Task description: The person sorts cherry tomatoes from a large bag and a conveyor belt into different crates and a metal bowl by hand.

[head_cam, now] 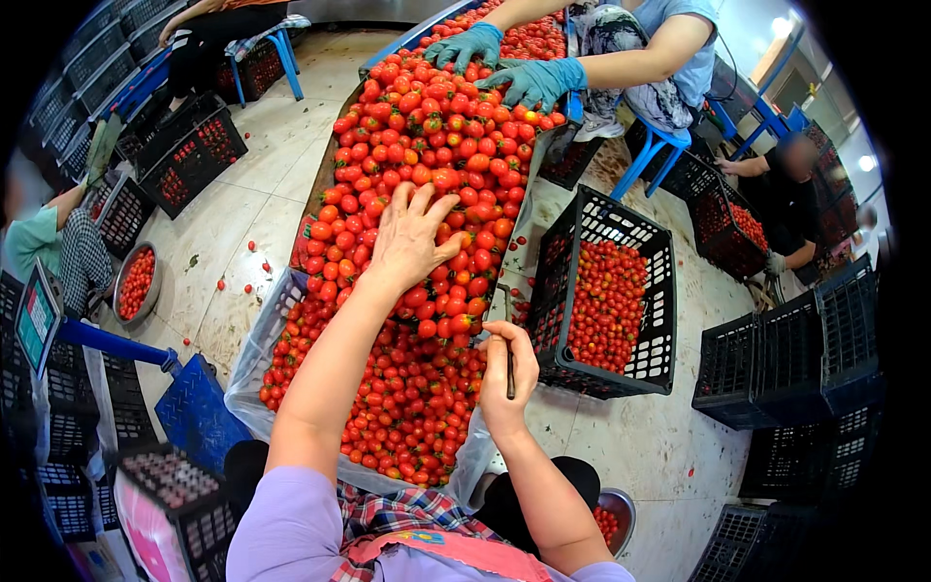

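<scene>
My left hand (414,236) rests palm down, fingers spread, on a heap of red cherry tomatoes (436,145) in a long sloping trough. At the trough's near right corner, my right hand (509,378) has its fingers closed around a thin dark rod (510,375); its far end is hard to make out. Below the trough's near end, a crate lined with clear plastic film (251,375) holds more cherry tomatoes (407,407). It stands in front of my body, between my knees.
Across the trough, a co-worker's gloved hands (538,84) touch the tomatoes. A black plastic crate (658,327) with tomatoes stands to the right, near stacked crates (793,349). On the left are a blue platform scale (200,411) and a metal bowl (154,287). Loose tomatoes dot the floor.
</scene>
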The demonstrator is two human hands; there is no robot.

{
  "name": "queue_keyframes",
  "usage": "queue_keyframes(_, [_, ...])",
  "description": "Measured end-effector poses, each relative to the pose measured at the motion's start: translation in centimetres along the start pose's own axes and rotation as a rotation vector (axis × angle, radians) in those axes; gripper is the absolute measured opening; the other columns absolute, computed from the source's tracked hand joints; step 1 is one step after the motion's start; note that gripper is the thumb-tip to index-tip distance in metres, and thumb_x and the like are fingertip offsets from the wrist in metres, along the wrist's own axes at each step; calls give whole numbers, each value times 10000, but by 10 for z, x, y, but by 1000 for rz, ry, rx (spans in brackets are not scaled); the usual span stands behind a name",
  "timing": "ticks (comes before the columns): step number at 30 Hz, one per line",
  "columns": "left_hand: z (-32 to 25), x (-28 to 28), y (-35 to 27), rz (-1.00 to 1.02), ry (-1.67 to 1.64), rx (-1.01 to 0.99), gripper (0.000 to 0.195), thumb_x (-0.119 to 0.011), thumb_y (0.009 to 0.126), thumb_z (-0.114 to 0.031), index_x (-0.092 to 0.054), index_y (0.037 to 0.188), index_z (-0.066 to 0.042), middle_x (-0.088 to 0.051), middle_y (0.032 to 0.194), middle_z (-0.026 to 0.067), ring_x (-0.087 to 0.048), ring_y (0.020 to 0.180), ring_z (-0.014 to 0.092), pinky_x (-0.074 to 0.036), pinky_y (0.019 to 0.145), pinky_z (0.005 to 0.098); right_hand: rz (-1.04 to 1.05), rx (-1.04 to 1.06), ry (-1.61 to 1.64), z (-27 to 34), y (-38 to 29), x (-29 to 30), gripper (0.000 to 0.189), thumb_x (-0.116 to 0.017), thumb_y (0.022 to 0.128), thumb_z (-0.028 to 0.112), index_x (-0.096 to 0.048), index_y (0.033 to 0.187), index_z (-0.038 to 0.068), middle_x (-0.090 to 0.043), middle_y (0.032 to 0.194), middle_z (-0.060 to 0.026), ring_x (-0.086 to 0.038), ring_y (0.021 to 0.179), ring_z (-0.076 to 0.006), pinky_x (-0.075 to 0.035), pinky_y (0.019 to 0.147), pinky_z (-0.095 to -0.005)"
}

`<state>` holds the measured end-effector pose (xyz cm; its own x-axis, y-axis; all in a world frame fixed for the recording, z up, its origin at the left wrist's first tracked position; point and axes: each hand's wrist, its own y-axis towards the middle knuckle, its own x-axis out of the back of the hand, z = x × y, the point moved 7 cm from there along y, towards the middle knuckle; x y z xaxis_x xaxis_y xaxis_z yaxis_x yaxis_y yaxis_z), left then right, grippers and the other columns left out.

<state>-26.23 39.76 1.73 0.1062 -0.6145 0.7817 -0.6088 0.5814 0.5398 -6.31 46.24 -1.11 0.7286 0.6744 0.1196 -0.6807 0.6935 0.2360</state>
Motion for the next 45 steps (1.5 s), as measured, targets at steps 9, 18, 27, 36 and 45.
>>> queue_keyframes(9, [2,22,-39,101,-54,48,216,-700,771,-237,-663,965,-148,-539,1206,68,-500,1105,304,-390,951,425,-11,17,-25,3,0,6,162,-480,888,3,-617,972,-15,-569,894,-87,-572,736,-139,-447,674,-262])
queue_keyframes(18, [-5,-7,-21,-70,138,-31,386,-679,815,-298,-582,1170,-181,-547,1230,37,-433,1194,318,-417,900,444,-25,0,7,2,0,-1,168,-480,871,0,-631,944,-15,-584,814,-80,-542,742,-146,-428,689,-267])
queue_keyframes(27, [65,53,-14,-222,81,146,396,-658,825,-415,-648,1131,-164,-568,1275,135,-535,1159,309,-454,914,395,-7,-27,-14,6,2,1,171,-481,882,25,-633,958,2,-577,839,-68,-551,744,-126,-423,671,-255])
queue_keyframes(36, [41,30,-54,43,186,164,395,-696,787,-416,-660,1105,-185,-565,1175,118,-547,1089,305,-415,875,462,-9,-31,9,5,3,3,175,-473,884,21,-629,958,-2,-563,855,-70,-554,741,-128,-436,678,-254])
queue_keyframes(45, [-40,-8,-18,-6,-81,-63,424,-688,800,-373,-613,1197,-245,-508,1311,106,-449,1205,360,-381,990,490,9,-33,24,8,3,-2,175,-473,896,20,-629,971,-7,-558,851,-55,-545,737,-109,-431,676,-242])
